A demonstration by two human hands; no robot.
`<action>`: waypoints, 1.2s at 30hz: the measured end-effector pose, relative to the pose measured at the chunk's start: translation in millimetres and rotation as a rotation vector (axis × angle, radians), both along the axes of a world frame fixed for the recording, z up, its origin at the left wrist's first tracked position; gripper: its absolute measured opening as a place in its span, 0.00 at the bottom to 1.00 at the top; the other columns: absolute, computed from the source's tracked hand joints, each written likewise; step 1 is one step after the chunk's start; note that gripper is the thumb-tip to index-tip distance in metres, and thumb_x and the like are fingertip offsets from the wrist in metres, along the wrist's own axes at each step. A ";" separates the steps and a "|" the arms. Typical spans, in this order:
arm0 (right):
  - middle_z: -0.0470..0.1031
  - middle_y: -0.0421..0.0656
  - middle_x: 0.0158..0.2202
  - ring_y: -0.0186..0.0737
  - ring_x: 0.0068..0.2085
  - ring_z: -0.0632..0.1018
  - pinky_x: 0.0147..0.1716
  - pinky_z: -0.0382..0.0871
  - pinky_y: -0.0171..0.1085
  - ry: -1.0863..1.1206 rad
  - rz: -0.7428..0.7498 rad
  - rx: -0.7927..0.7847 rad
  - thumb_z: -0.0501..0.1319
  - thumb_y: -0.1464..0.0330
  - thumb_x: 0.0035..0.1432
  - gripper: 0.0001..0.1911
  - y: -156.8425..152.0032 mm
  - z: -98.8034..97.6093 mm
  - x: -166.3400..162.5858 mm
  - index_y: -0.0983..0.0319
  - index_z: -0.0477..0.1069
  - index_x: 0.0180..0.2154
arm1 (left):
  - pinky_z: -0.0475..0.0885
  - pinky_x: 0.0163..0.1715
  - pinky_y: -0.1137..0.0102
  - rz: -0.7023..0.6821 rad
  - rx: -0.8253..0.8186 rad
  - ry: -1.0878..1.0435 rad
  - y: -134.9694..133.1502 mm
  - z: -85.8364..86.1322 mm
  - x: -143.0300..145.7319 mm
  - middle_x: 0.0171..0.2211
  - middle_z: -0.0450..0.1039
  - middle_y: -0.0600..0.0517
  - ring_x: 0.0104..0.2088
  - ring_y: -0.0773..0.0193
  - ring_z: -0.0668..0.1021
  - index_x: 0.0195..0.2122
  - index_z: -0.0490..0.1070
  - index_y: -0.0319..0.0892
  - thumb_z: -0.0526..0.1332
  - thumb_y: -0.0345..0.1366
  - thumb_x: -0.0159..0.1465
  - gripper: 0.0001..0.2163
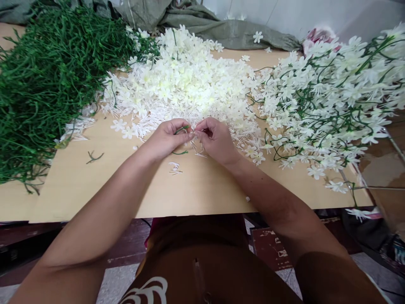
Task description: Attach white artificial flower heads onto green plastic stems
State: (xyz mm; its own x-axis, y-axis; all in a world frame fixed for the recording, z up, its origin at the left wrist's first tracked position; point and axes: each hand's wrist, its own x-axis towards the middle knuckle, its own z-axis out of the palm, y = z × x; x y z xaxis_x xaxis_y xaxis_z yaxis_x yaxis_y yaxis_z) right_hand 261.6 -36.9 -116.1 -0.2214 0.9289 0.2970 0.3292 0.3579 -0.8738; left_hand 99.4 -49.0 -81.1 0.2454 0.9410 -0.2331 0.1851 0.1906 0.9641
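Fiddly fingertip stuff here: a green stem (pixel 183 128) is gripped in the left hand (pixel 168 135), thumb against finger, and a small white piece (pixel 193 126) looks to be pinched in the right hand (pixel 218 139), though it's mostly hidden. The fingertips are brought together over the middle of the tabletop (pixel 202 190), at the near edge of the flower pile (pixel 196 80). Best guess, stem and white piece are being fitted to each other; a steady left grip and a light, straight push seem to be called for, since anything that thin could easily be bent.

Count-wise: one stem held, plus one white piece as far as can be told. Three big heaps are spread out: one stem heap (pixel 60 84) at left, the flower pile in the far middle, one heap of stemmed flowers (pixel 325 101) at right, all too tangled to be counted. One loose sprig (pixel 92 158) is seen at near left, two loose flowers (pixel 118 125) are seen left of the hands, and one stray flower (pixel 257 37) is caught on the far grey cloth (pixel 221 36).
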 end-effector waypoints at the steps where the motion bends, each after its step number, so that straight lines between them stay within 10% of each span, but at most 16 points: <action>1: 0.69 0.37 0.26 0.31 0.29 0.70 0.32 0.67 0.35 0.016 0.001 -0.017 0.61 0.73 0.52 0.04 0.9 0.2 0.7 0.61 0.66 0.28 | 0.48 0.18 0.73 -0.006 0.002 0.001 -0.3 0.8 -1.0 0.15 0.52 0.61 0.16 0.75 0.55 0.26 0.67 0.43 0.66 0.37 0.49 0.08; 14: 0.65 0.32 0.21 0.25 0.22 0.67 0.24 0.65 0.31 0.385 0.070 -0.290 0.66 0.65 0.51 0.10 5.8 0.3 2.7 0.61 0.66 0.29 | 0.50 0.19 0.74 0.136 0.053 0.040 -2.8 3.7 8.9 0.17 0.54 0.60 0.18 0.75 0.57 0.29 0.70 0.41 0.65 0.35 0.51 0.07; 25: 0.66 0.35 0.30 0.26 0.26 0.65 0.24 0.62 0.31 0.279 0.119 -0.232 0.72 0.48 0.37 0.30 -5.4 8.6 -2.0 0.59 0.63 0.34 | 0.52 0.20 0.75 0.084 0.078 -0.027 -5.3 7.9 10.6 0.19 0.59 0.58 0.19 0.75 0.58 0.26 0.65 0.41 0.59 0.33 0.53 0.03; 36: 0.55 0.33 0.21 0.27 0.24 0.58 0.24 0.53 0.34 0.070 0.239 -0.158 0.61 0.49 0.56 0.23 -4.2 15.2 8.0 0.60 0.59 0.25 | 0.51 0.20 0.76 0.008 0.169 0.042 -3.4 5.4 5.0 0.18 0.56 0.59 0.20 0.74 0.58 0.26 0.67 0.39 0.63 0.34 0.52 0.06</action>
